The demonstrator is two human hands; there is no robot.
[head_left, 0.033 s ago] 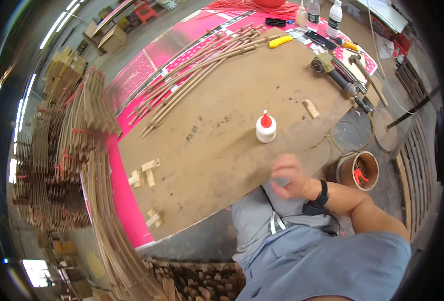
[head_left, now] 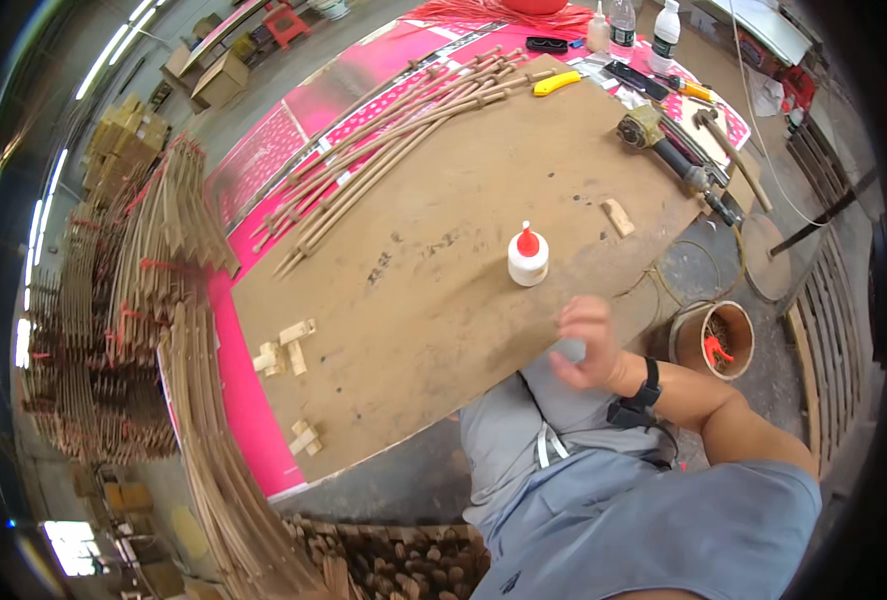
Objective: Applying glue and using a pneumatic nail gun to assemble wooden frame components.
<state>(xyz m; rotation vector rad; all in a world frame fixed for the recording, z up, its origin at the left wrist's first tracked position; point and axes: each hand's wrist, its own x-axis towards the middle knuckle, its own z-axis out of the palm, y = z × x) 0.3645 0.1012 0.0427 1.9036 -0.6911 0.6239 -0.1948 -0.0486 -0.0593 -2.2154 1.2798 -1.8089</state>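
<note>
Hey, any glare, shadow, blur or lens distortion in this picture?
Head view: long white tube lights glare at upper left; head view: the squat white plastic bottle with red nozzle casts a soft shadow leftward; head view: the bare right hand looks slightly soft; head view: brownish wooden slats bow near the dark fisheye rim.

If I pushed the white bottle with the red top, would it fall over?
The white bottle might tip if pushed near its red top, since it stands upright. A low push may just slide it, as the brown board looks flat. Once on its side, it could roll, because its body looks round.
</note>
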